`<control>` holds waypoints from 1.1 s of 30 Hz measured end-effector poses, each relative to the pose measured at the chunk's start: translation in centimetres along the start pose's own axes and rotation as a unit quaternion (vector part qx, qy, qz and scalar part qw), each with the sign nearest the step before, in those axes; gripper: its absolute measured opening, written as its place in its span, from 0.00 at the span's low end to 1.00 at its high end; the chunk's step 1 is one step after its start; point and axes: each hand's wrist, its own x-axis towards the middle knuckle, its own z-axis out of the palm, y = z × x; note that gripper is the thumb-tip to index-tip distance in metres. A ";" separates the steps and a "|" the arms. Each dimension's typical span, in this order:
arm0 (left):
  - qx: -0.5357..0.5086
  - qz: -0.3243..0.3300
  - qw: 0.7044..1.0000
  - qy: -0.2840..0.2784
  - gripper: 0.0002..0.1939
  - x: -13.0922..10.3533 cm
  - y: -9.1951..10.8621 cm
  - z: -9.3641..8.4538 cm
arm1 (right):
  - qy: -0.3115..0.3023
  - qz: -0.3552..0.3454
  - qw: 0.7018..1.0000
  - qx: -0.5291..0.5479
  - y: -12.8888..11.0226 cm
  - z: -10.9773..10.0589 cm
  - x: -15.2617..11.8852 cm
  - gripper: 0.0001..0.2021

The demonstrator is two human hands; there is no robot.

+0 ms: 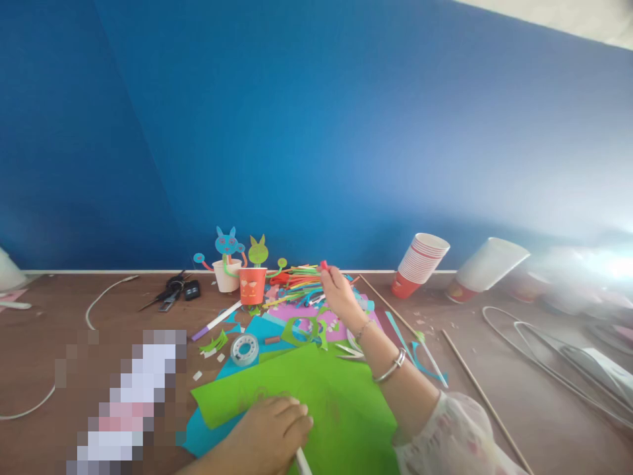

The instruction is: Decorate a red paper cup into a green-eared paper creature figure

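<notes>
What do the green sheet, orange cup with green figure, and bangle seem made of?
Green sheet: probably matte paper, given its thin edge and even, dull colour.
Orange cup: likely coated paper, given its smooth, printed, tapering side.
Bangle: apparently polished, silvery metal by its bright highlights; which metal is unclear.

I believe that I look at a craft table (465, 320), perhaps in a home or a classroom; which one, I cannot tell. In the lower centre of the frame lie green paper (341, 386) and scissors (353, 353), with a tape roll (236, 349) at their left. Left of centre, two paper cups (252, 290) carry animal figures (258, 254) of cut paper. Behind is a plain blue wall (297, 132).
</notes>
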 end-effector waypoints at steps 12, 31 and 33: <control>0.036 -0.009 0.997 0.064 0.11 0.0 -0.2 0.1 | -0.169 -0.002 0.927 -0.335 1.1 1.1 -3.5 0.15; 0.019 -0.037 0.999 -0.001 0.26 -1.6 -2.3 2.9 | -0.115 0.101 0.970 0.191 0.4 -0.2 -6.0 0.15; 0.015 -0.039 0.999 0.006 0.27 -1.5 -2.5 3.1 | -0.136 0.158 0.918 0.339 0.3 -0.2 -6.9 0.14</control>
